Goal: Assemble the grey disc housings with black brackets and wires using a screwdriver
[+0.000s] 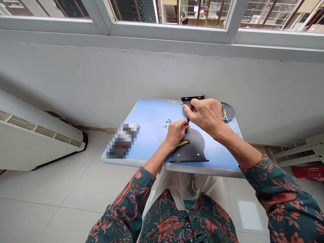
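Note:
A dark grey metal plate [196, 145] with a curved outline and a bent front edge lies on the small blue table [149, 118]. Several silver screws sit in it, and yellow, white and red wires [182, 143] come through a hole. My right hand [209, 116] is closed around a screwdriver [188, 121], its dark shaft pointing down at the plate's far edge. Most of the handle is hidden by my fingers. Beside the tip, my left hand [176, 132] is pinched at that edge; whatever lies between its fingertips is hidden.
Small loose screws [168, 121] lie left of the plate. Farther back are another dark rounded plate [229, 111] with wires and a black slotted bracket [187, 99]. A blurred-out item [123, 141] rests at the table's left. Behind stands a wall [101, 77] under a window.

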`<move>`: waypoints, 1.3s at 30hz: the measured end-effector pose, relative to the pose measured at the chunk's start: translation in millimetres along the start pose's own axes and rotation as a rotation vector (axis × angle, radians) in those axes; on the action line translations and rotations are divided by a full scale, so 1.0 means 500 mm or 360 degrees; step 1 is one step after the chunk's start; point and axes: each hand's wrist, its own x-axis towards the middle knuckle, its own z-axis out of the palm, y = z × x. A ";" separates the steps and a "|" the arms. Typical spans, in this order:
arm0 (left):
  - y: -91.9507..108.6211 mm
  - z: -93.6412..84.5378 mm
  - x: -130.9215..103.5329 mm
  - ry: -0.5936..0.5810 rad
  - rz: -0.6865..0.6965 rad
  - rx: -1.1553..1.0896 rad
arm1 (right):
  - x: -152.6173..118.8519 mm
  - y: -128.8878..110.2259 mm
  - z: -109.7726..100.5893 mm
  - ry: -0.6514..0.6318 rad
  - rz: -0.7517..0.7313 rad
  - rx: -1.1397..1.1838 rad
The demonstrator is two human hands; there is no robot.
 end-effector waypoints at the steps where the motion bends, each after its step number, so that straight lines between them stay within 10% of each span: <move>1: -0.001 0.001 0.001 0.0006 0.0002 0.0013 | 0.001 0.006 -0.004 0.0003 -0.0061 0.0100; 5: -0.003 0.003 0.002 0.0006 -0.0007 0.0013 | 0.008 0.034 -0.020 -0.0182 -0.0440 0.0622; 13: 0.000 0.000 -0.002 -0.0063 0.0051 0.0118 | 0.004 0.008 0.012 0.0116 -0.0037 0.0090; 19: -0.002 0.001 -0.001 -0.0073 0.0040 0.0187 | 0.002 0.026 -0.008 -0.0233 -0.0360 0.0726; 27: -0.001 0.002 0.000 -0.0070 0.0041 0.0228 | 0.002 0.004 0.011 0.0033 -0.0033 0.0398; 33: -0.004 0.005 0.000 -0.0056 0.0027 0.0195 | 0.009 0.021 0.004 -0.0295 -0.0294 0.0838; 39: -0.007 0.008 0.000 -0.0058 -0.0027 0.0143 | -0.010 0.007 0.046 0.0048 -0.0070 0.0542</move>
